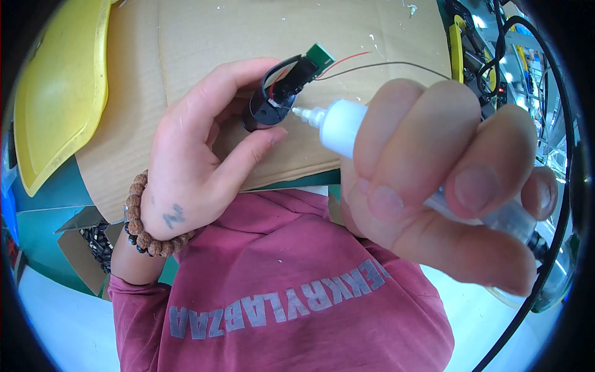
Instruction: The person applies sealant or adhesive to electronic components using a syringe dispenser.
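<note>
My left hand (198, 155) pinches a small black round plastic part (273, 99) between thumb and fingers, above a sheet of cardboard (248, 37). A little green circuit board (321, 56) sticks out of the part's top, with thin red and black wires (372, 62) trailing to the right. My right hand (446, 180) grips a clear squeeze bottle with a white cap (342, 127). Its fine nozzle tip (302, 113) touches the side of the black part. A wooden bead bracelet (145, 239) circles my left wrist.
A yellow plastic tray (62, 93) lies at the left on the cardboard's edge. A cardboard box holding dark small parts (96, 245) stands lower left. Black cables (558, 93) and electronic gear (477, 62) crowd the right side. My pink-red sleeve and shirt (279, 291) fill the bottom.
</note>
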The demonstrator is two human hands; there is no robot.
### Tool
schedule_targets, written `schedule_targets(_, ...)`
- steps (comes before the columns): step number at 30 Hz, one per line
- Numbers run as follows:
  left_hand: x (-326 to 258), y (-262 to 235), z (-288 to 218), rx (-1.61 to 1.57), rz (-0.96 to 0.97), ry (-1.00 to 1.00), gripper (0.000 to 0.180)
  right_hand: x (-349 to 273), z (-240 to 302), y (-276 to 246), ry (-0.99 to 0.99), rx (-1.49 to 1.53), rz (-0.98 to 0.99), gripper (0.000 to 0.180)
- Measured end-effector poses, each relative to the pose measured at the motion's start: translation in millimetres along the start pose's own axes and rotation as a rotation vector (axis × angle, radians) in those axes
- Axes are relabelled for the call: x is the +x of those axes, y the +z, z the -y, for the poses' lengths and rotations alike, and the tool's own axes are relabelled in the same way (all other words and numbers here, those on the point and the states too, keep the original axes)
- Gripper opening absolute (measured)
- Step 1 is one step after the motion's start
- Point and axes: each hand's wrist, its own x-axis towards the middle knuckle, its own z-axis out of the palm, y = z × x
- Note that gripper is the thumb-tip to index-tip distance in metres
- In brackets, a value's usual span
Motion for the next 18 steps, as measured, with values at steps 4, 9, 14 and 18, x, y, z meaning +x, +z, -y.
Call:
schedule_targets(4,-1.0,0.9,1.3,-0.016,-0.015,0.01,0.058,-1.3,-2.4,-2.0,0.007,0.009,0.037,0.055)
schedule_targets(9,-0.8,0.9,1.2,-0.016,-0.016,0.009,0.057,-0.4,-2.4,-2.0,0.012,0.007,0.042,0.055)
schedule_targets(14,-0.6,0.3,1.2,-0.009,-0.01,0.021,0.057,0.1,-1.5,-2.1,0.017,-0.004,0.046,0.055)
schedule_targets(18,-1.1,-1.7,0.0,0.025,0.003,0.015,0.056,0.7,-2.2,-1.8,0.022,-0.009,0.048,0.055)
